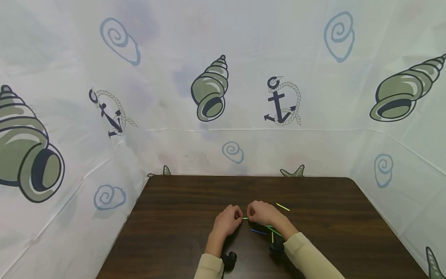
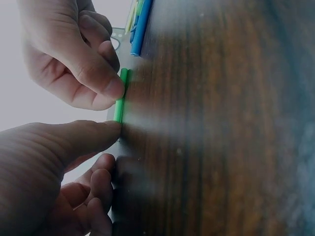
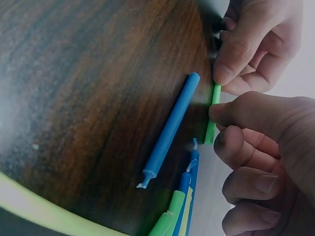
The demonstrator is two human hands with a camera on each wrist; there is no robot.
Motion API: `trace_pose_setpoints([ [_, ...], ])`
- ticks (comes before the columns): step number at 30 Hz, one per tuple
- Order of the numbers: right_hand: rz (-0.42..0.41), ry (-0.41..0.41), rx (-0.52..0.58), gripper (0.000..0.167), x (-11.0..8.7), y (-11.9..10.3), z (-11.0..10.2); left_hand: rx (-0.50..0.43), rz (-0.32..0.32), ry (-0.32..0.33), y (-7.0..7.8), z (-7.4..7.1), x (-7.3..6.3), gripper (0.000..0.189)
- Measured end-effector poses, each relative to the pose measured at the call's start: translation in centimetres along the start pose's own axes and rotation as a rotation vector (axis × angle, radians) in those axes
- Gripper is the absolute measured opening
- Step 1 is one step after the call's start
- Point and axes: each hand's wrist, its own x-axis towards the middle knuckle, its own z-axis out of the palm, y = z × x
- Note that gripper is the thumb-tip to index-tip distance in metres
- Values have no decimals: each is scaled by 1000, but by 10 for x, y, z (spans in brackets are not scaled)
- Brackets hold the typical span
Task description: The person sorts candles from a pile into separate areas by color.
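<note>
- The left hand [image 1: 227, 221] and the right hand [image 1: 265, 214] meet over the table [image 1: 174, 221], sharing 1 short green stick [image 1: 245, 218].
- The green stick lies between them: the left thumb and a finger pinch 1 end, while the right thumb and a finger pinch it further along, leaving the far end free past the right thumb.
- It sits low at the tabletop; whether it touches the wood I cannot tell.
- Light, even pressure from both pinches seems best, since so thin a piece could bend, snap or roll.
- The 2 grips should line up along the stick, so that neither twists it out of line.
- Resting the outer fingers on the table would probably steady any fine adjustment.
- The right hand needs care: a blue stick [image 3: 172, 129] lies near, apart from the green piece, and a sweeping sleeve could knock it.
- A yellow stick [image 1: 282, 207] lies beyond the right wrist, less at risk.
</note>
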Motion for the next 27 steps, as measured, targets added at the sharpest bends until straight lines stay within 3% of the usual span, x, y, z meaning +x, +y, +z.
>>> trace_pose_setpoints([
  [13,-18,-35,-20,13,-5,2,-1,16,-15,-7,-1,5,-2,7],
  [20,4,-9,1,12,-7,6,-13,13,-11,-8,-3,4,-1,8],
  [27,21,25,5,10,-4,19,-23,-47,35,-92,0,-3,-1,10],
])
